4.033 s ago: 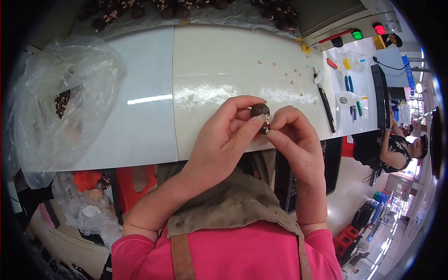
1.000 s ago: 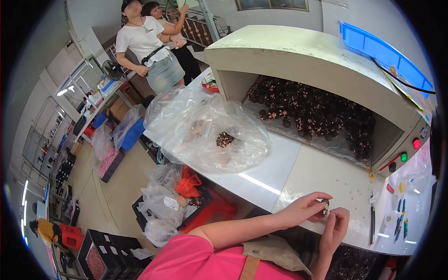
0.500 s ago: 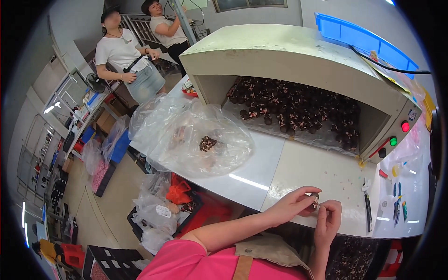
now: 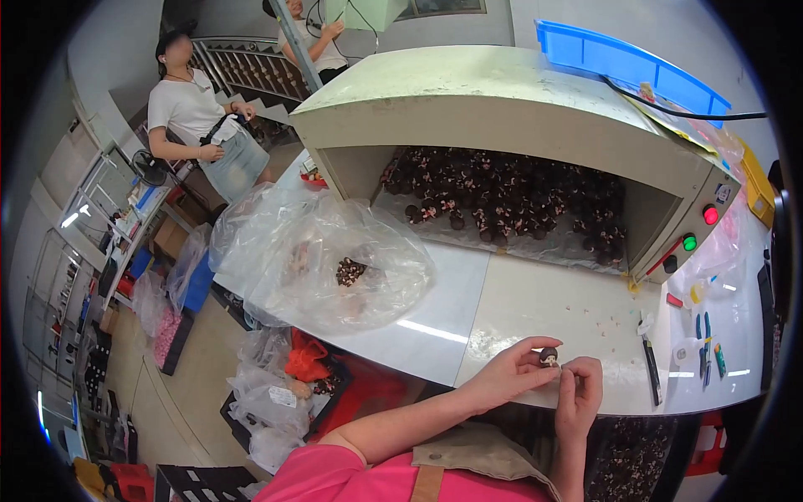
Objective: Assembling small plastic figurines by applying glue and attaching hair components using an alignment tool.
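Note:
A small doll-head figurine [image 4: 549,356] with dark brown hair and a pale face is pinched between the thumb and fingers of my left hand [image 4: 517,368]. Close beside it, my right hand [image 4: 580,386] has its thumb and index finger pressed together at the figurine's lower side; whatever sits between those fingertips is too small to make out. Both hands hover over the front edge of the white table [image 4: 535,318]. Behind them, many similar dark-haired pieces [image 4: 510,192] lie heaped inside a cream-coloured box machine [image 4: 468,113] with an open front.
A large clear plastic bag [image 4: 326,259] with some pieces inside lies left on the table. To the right are a black-handled cutter [image 4: 652,368], pliers [image 4: 704,351] and a green tube [image 4: 719,360]. Bagged pieces fill a black crate [image 4: 242,427] below. Two people stand beyond the table.
My view has shifted, so the scene sits further left. The figurine has turned in my left hand, and its face now shows. My right fingertips stay close to it.

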The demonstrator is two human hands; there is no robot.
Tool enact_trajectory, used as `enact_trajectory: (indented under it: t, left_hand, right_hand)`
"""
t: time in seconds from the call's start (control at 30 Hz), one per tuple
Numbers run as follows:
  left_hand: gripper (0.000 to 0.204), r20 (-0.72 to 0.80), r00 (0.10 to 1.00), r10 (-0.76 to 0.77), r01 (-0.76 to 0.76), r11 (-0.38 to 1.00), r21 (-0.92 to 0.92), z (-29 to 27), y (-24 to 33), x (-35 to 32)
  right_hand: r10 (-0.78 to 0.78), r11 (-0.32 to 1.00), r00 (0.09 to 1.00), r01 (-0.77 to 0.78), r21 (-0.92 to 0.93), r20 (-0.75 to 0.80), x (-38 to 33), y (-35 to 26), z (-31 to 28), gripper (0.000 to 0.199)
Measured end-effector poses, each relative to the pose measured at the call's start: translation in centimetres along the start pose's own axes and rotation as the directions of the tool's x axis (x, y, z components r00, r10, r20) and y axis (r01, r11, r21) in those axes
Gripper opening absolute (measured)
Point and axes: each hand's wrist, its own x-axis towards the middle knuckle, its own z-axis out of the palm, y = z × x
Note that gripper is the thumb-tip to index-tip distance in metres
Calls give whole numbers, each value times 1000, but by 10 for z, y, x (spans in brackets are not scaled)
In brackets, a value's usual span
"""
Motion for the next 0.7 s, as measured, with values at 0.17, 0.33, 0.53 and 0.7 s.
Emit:
enact_trajectory:
  t: [0.17, 0.33, 0.53, 0.7]
  left_hand:
    - [45, 2, 1000, -13, 13, 1000, -15, 0, 1, 0]
    - [45, 1, 1000, -26, 26, 1000, -6, -2, 0, 1]
    - [47, 20, 1000, -7, 8, 999, -31, -3, 3, 3]
    - [49, 54, 990, -127, 129, 991, -25, -4, 12, -1]
  right_hand:
    - [21, 1000, 997, -20, 22, -77, 1, 0, 1, 4]
    - [14, 999, 995, -10, 40, -102, 1, 4, 1, 8]
    - [-21, 1000, 1000, 21, 9, -21, 7, -1, -2, 39]
    - [-25, 990, 991, 43, -136, 132, 13, -14, -1, 57]
